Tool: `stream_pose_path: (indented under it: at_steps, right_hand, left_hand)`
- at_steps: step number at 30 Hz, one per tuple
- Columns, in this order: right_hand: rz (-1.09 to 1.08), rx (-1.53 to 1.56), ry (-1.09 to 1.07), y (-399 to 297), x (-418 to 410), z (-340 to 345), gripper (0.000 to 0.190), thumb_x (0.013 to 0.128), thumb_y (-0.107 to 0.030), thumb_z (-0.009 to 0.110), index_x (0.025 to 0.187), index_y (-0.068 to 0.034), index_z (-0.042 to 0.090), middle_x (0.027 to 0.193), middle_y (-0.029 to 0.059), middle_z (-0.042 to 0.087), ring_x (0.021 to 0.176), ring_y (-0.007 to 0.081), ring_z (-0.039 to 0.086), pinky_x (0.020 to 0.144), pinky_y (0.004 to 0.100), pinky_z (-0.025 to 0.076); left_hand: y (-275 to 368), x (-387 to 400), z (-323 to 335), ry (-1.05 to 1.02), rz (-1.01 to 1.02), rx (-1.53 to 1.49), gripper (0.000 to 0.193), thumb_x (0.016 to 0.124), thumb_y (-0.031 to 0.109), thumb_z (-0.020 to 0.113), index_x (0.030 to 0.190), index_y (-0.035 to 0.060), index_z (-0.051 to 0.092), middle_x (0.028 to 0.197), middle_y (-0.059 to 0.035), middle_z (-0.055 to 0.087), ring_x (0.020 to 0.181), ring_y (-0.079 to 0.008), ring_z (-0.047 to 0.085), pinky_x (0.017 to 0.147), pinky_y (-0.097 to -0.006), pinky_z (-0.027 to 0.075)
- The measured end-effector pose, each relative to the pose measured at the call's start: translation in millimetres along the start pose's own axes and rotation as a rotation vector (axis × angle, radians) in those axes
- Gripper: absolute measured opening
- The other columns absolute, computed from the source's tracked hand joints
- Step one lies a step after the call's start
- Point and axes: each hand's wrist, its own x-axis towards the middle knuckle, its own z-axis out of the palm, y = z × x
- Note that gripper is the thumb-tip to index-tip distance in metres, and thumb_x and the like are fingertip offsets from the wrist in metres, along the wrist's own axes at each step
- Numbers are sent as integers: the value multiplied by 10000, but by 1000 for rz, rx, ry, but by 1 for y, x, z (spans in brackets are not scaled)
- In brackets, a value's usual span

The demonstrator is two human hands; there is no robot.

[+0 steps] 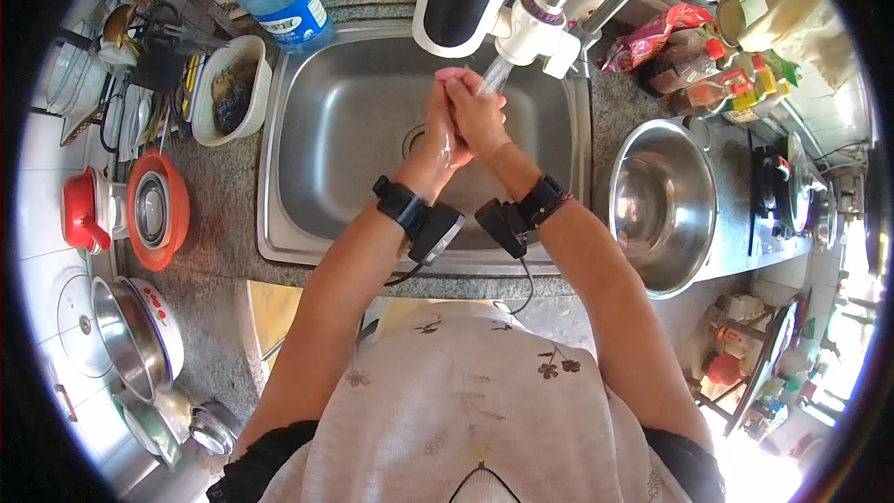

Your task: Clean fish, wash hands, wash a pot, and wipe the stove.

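My left hand and my right hand are pressed together over a stainless steel sink. Both look wet. A stream of water runs from the white-headed faucet onto my right hand. The right fingers lie across the left palm, and the overlap hides whether anything sits between them. Below the hands, the drain is partly covered by my left hand. Each wrist wears a black strap with a small black device, the left device and the right device, both trailing cables.
A blue-labelled pump bottle stands behind the sink's left corner. Left of the basin are a white plastic basket and an orange bowl. To the right sits a large steel bowl, with bottles behind it.
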Motion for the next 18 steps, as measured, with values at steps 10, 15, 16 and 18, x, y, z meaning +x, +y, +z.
stream_pose_path:
  at_steps: [10,15,16,18]
  right_hand:
    - [-654,-982,67,-3,-2,-35,160,796,-199,530,827,-65,611,762,107,606,724,285,582,650,369,451]
    - [107,-406,121,-4,-5,-26,203,812,-225,498,895,-81,615,816,65,592,723,188,558,653,301,452]
    - [245,32,54,2,-4,-34,242,821,-255,475,942,-79,588,829,67,589,729,191,559,654,305,456]
    - [402,618,-49,0,-11,-33,351,846,-339,386,1062,-85,498,886,91,577,765,214,555,672,340,459]
  left_hand:
    - [-26,1,10,407,110,279,413,881,429,346,966,45,472,946,-49,528,866,-149,507,759,-314,418]
    - [-21,12,0,317,192,351,424,875,459,345,923,61,483,838,-36,507,767,-148,501,696,-298,428]
    - [-21,15,-6,228,156,334,396,876,442,354,901,70,488,810,-28,505,735,-145,499,667,-293,428]
    - [-20,19,-12,147,122,314,370,877,425,362,878,78,492,783,-20,504,702,-142,497,639,-288,428]
